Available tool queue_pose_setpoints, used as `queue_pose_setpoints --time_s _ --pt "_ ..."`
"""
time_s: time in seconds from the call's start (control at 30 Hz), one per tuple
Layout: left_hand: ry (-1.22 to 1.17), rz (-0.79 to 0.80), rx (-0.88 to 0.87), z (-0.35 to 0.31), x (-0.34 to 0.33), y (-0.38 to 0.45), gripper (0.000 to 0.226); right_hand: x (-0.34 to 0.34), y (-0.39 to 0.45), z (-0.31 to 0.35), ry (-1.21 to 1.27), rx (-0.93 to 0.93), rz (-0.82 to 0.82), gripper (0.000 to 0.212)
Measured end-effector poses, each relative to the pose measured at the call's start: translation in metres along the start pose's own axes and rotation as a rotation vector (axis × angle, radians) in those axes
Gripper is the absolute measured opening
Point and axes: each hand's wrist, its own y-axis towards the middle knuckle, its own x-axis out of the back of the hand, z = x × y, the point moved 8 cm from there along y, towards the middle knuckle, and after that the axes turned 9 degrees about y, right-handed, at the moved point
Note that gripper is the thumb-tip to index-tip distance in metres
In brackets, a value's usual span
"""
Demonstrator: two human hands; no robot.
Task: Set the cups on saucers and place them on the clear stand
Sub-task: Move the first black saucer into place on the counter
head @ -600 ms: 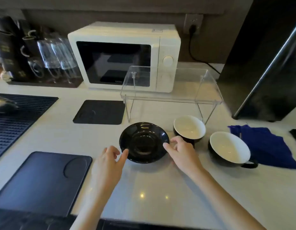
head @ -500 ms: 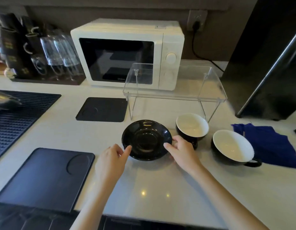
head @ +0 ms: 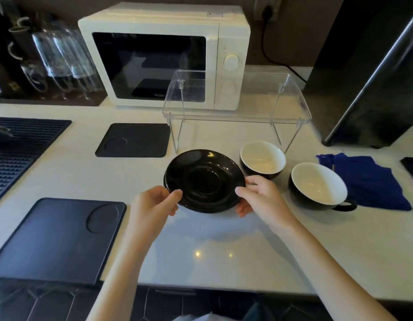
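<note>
Head view, read left to right with the black saucer (head: 204,180) as your landmark. Far left of the saucer, a ribbed dark mat (head: 18,149) lies on the desk (head: 224,246); nearer you and left of the saucer lies a dark tray (head: 55,239). Behind and left of the saucer sits a small square mat (head: 133,140). Your left hand (head: 152,203) grips the saucer's left rim, thumb on top and fingers (head: 172,210) curled beneath. The saucer sits tilted; a second rim edge shows under its left side, so it may be a stack. Your right hand (head: 262,200) pinches the right rim the same way. Directly behind the saucer stands the clear stand (head: 238,117), with a white microwave (head: 166,56) beyond it. Just right of the saucer sits one cup (head: 262,159), white inside; further right sits a second cup (head: 317,186), next to a blue cloth (head: 372,181).
</note>
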Motion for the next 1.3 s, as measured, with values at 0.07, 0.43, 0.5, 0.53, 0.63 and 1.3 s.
queue_pose_setpoints --time_s 0.07,0.43,0.5,0.53,0.63,1.3 --pt "-0.039 0.046 -0.029 -0.006 -0.003 -0.012 0.033 0.007 -0.014 0.002 0.037 0.015 0.006 0.018" --pt "-0.050 0.401 -0.057 0.006 -0.072 -0.056 0.030 0.065 -0.074 -0.034 0.085 -0.073 -0.076 0.024" --pt "-0.040 0.439 -0.055 0.011 -0.083 -0.057 0.031 0.073 -0.079 -0.042 0.076 -0.091 -0.102 0.024" --pt "-0.021 0.455 -0.052 0.014 -0.087 -0.056 0.032 0.076 -0.080 -0.044 0.071 -0.092 -0.111 0.024" --pt "0.026 0.487 -0.024 0.024 -0.094 -0.055 0.034 0.081 -0.082 -0.047 0.051 -0.091 -0.125 0.025" --pt "0.197 0.539 -0.117 0.021 -0.096 -0.047 0.024 0.102 -0.088 -0.059 -0.082 -0.115 -0.155 0.022"
